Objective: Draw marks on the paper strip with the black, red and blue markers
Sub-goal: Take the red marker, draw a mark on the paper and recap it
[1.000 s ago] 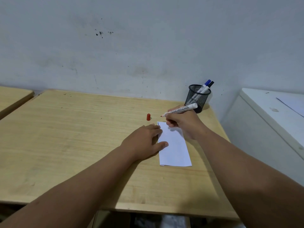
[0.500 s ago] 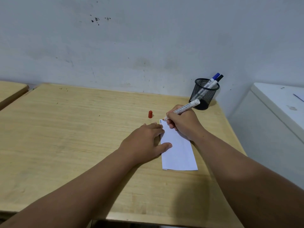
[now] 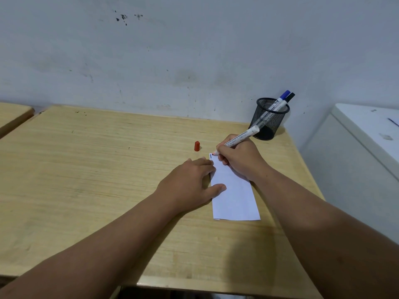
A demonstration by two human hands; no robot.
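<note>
Illegible print along red marker [image 3: 240, 138] barrel.

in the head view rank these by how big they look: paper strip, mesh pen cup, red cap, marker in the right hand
1. paper strip
2. mesh pen cup, though it sits farther away
3. marker in the right hand, partly hidden
4. red cap

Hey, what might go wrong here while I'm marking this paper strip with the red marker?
1. The red marker tip sits at the far corner of the paper strip, so a stroke may run onto the desk.
2. It's right beside the dark mark, so the two could overlap.
3. The red cap stands loose on the desk; the left hand pinning the strip might knock it away.
</note>
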